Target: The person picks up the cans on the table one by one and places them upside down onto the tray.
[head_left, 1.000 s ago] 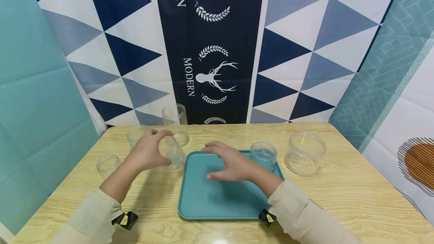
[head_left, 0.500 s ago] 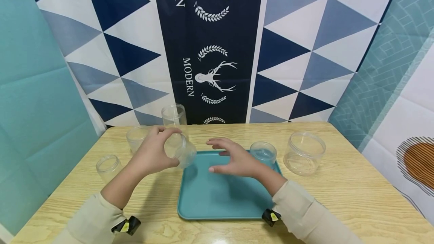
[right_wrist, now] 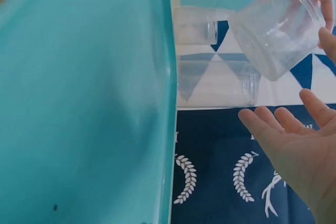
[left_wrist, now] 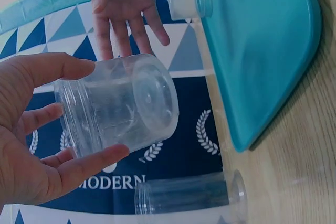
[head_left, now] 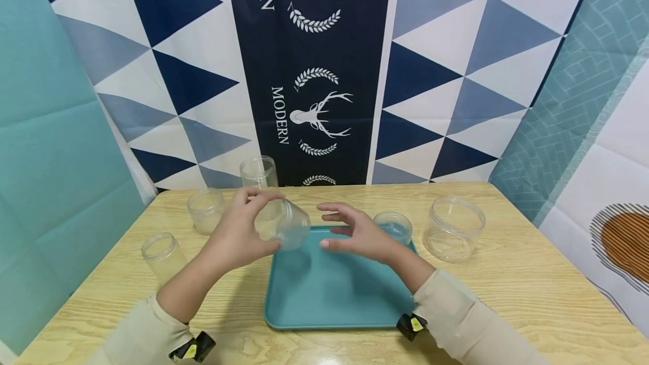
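The held jar (head_left: 295, 227) is clear, slightly cloudy plastic, a plain cylinder with screw ridges round one end and a flat, round base at the other. The tray (head_left: 339, 303) is matt teal, rectangular, with rounded corners and a low raised rim.

The left hand (head_left: 242, 232) holds the jar by its ridged end, thumb and fingers on opposite sides, opened about as wide as the jar. The jar lies tilted on its side in that grip, base toward the right hand (head_left: 359, 235), lifted near the tray's far left corner. The right hand is held over the tray, fingers apart and gently bent, thumb well clear of them; it has hold of nothing and stops short of the jar.

A tall jar (head_left: 259, 172) stands beyond the left hand, a squat jar (head_left: 205, 213) to its left, and a narrow jar (head_left: 164, 255) beside the left forearm. Past the right hand, a small jar (head_left: 395, 227) seems to stand in the tray's far right corner, with a wide jar (head_left: 453, 230) farther right.

Under it all is a pale wood-grained table (head_left: 507, 303); beyond the hands hangs a backdrop (head_left: 314, 72) of blue and white triangles and stag heads.
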